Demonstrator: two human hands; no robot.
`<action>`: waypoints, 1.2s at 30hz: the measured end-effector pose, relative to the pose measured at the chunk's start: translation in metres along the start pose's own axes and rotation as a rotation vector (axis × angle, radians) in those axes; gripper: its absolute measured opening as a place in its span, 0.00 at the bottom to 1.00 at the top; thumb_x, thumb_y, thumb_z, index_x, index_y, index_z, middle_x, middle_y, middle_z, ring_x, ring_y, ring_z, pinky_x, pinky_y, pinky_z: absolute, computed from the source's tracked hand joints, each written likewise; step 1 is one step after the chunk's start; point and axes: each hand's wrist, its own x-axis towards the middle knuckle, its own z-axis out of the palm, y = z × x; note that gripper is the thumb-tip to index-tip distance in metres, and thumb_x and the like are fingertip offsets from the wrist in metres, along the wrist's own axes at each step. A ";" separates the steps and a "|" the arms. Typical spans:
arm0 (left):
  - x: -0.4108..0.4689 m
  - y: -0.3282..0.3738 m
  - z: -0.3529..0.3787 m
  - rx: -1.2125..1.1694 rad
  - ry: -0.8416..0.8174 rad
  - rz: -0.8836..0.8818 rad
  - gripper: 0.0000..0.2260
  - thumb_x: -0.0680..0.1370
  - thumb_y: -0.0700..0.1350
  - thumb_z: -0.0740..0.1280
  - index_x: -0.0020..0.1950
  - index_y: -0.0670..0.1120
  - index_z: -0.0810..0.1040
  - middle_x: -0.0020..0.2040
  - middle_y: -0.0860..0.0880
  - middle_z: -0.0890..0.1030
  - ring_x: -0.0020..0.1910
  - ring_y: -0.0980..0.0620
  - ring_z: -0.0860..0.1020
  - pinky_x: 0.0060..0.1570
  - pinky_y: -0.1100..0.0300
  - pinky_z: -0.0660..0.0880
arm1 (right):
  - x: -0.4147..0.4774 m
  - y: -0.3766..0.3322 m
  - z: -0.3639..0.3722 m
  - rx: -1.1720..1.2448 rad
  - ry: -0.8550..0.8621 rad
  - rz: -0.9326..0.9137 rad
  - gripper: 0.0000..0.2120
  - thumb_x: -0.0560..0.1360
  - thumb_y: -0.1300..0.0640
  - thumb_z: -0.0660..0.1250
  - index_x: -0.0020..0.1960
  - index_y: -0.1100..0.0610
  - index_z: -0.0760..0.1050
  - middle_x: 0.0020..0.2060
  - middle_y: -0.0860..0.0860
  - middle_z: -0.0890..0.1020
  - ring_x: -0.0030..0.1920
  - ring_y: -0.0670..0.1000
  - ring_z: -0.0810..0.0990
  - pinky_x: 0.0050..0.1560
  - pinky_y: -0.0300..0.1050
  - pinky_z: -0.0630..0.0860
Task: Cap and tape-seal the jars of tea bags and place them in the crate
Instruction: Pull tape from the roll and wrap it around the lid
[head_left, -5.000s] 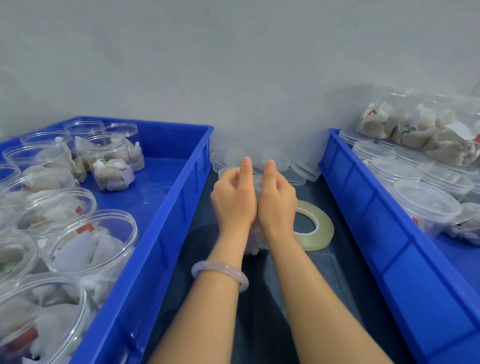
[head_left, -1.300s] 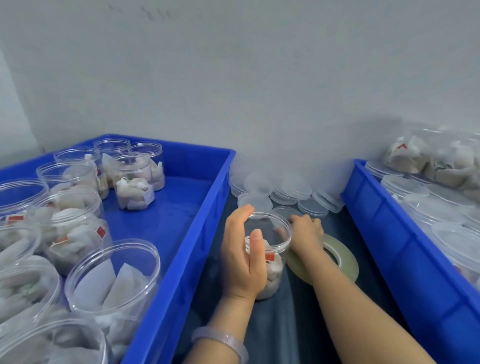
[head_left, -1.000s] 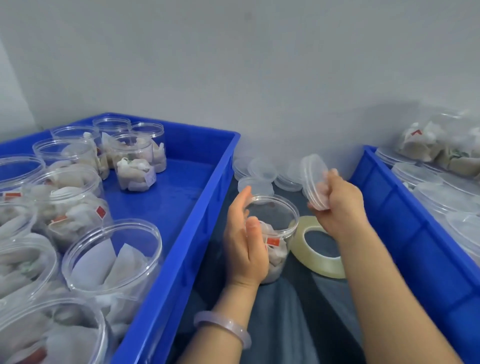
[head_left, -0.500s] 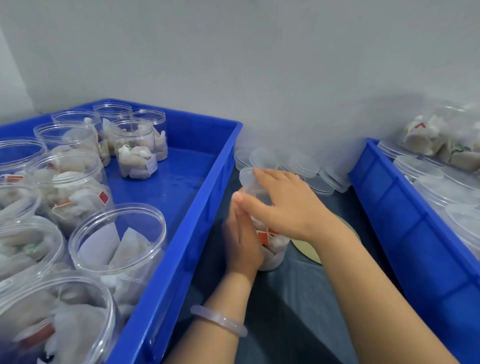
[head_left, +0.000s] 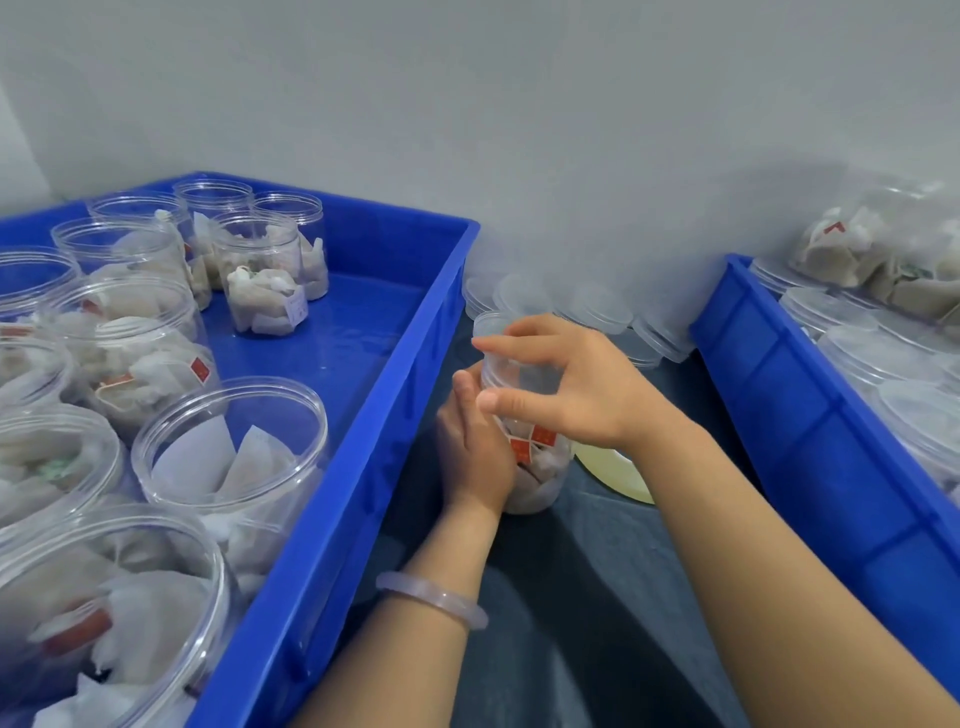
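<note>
A clear jar of tea bags stands on the dark table between two blue crates. My left hand grips its side from the left. My right hand is curled over the top and grips the clear lid that sits on the jar's mouth. A roll of yellowish tape lies flat just right of the jar, mostly hidden by my right wrist. Several spare lids are stacked against the wall behind.
The left blue crate holds several open jars of tea bags. The right blue crate holds capped jars, with bagged tea bags at its far end. A grey wall lies close behind.
My right hand took a lid from the stack, brought it over the jar and set it on the mouth; it has now turned on the lid. My left hand kept hold of the jar.
</note>
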 end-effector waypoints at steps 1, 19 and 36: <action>0.000 0.002 -0.001 0.004 -0.005 0.003 0.19 0.79 0.54 0.49 0.37 0.52 0.75 0.31 0.62 0.80 0.33 0.67 0.76 0.33 0.73 0.69 | 0.001 -0.001 -0.003 0.020 -0.033 -0.011 0.24 0.66 0.37 0.72 0.60 0.42 0.78 0.56 0.39 0.75 0.59 0.39 0.73 0.61 0.41 0.68; 0.000 0.006 0.002 0.316 0.038 0.060 0.20 0.84 0.38 0.53 0.33 0.52 0.66 0.30 0.52 0.74 0.27 0.56 0.69 0.30 0.72 0.63 | -0.039 -0.025 0.009 -0.126 0.059 0.269 0.20 0.76 0.49 0.60 0.68 0.49 0.69 0.67 0.55 0.66 0.70 0.55 0.59 0.57 0.40 0.57; 0.003 -0.004 0.002 0.085 -0.158 -0.037 0.10 0.83 0.39 0.57 0.53 0.46 0.78 0.51 0.58 0.79 0.54 0.52 0.78 0.48 0.75 0.69 | -0.007 -0.007 0.013 -0.345 0.086 0.094 0.32 0.68 0.30 0.62 0.69 0.42 0.70 0.68 0.43 0.72 0.67 0.51 0.68 0.63 0.47 0.65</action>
